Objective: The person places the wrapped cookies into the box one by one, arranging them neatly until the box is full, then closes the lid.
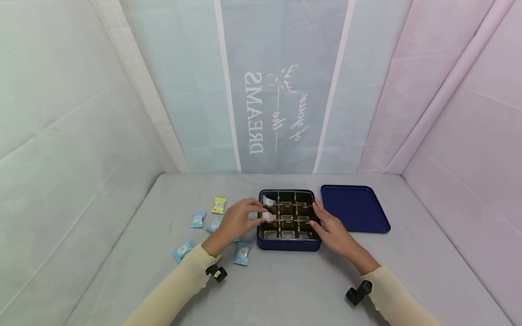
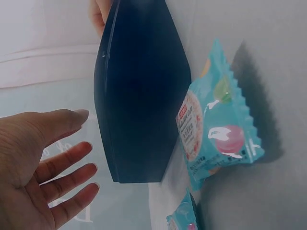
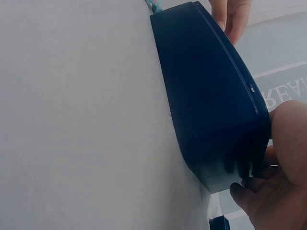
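Observation:
A dark blue box holds a brown compartment insert. One blue-wrapped candy lies in its back left compartment. At the middle left compartment is a pink-wrapped candy, right by the thumb and forefinger of my left hand. In the left wrist view that hand's fingers are spread beside the rim, and no candy shows between them. My right hand holds the box by its right side, with fingers against the outer wall in the right wrist view.
Left of the box lie several blue-wrapped candies and a yellow-wrapped candy; some are partly hidden by my left arm. A flat blue lid lies to the right of the box. Fabric walls enclose the grey tabletop.

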Available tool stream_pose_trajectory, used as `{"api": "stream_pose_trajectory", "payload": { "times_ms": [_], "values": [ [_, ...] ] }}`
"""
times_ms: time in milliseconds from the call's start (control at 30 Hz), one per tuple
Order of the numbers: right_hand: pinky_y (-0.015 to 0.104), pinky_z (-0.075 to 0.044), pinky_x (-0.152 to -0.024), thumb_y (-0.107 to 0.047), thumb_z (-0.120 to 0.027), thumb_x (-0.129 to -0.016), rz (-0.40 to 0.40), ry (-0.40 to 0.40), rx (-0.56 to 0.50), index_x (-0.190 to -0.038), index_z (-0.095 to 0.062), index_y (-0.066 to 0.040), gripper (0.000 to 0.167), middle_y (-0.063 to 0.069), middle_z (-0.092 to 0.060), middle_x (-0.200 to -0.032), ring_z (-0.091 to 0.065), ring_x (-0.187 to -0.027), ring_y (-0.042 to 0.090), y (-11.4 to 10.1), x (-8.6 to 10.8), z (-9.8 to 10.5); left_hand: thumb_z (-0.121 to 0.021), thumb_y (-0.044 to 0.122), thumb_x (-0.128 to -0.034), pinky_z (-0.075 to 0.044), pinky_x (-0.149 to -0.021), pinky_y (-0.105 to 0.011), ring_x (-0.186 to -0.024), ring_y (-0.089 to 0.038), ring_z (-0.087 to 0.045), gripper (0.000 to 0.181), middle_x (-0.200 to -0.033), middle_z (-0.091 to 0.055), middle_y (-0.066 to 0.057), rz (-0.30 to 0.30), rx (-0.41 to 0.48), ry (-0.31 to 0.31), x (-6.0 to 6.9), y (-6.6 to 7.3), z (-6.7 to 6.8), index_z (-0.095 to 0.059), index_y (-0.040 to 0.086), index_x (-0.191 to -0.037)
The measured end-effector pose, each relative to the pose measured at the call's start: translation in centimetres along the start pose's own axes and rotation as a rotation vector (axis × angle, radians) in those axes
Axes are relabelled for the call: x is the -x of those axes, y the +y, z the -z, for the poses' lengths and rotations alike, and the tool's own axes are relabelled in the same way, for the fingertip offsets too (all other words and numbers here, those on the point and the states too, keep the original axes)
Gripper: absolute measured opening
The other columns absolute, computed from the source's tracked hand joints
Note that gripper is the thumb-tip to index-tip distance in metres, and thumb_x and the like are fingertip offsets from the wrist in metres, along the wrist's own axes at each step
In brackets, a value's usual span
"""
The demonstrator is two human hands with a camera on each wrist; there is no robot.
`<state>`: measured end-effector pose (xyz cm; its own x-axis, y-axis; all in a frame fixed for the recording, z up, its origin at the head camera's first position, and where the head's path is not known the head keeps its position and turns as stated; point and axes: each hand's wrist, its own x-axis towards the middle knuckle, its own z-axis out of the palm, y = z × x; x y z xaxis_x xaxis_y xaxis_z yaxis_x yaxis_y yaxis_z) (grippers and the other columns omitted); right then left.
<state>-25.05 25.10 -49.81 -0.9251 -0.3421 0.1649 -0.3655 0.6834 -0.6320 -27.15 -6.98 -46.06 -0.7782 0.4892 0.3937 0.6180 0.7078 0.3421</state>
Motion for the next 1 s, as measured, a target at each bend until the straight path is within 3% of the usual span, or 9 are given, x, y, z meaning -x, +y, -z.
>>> {"api": "stream_pose_trajectory", "payload": {
  "times_ms": [333,1000],
  "values": [
    [0.062,-0.03,-0.114,-0.027,-0.053,-0.108,-0.008,-0.015,-0.021,-0.158,-0.022,0.004,0.067,0.013,-0.007,-0.168,-0.017,-0.151,0.04,-0.1,0.1,-0.1,-0.082,0.026,-0.0876,-0.056,-0.073,-0.033,-0.097,-0.015,-0.067,0.031,-0.111,-0.069,0.003,0.029,0.046,0.013,1.4,0.2,0.3,-0.078,0.017,-0.117],
    [0.061,-0.028,-0.115,-0.024,-0.053,-0.108,-0.002,-0.01,-0.013,-0.158,-0.023,0.005,0.065,0.012,-0.008,-0.168,-0.018,-0.151,0.04,-0.1,0.1,0.0,-0.082,0.025,-0.088,-0.057,-0.081,-0.037,-0.103,-0.017,-0.067,0.033,-0.114,-0.07,0.002,0.037,0.094,-0.006,4.2,0.8,1.0,-0.077,0.018,-0.12]
  ]
}}
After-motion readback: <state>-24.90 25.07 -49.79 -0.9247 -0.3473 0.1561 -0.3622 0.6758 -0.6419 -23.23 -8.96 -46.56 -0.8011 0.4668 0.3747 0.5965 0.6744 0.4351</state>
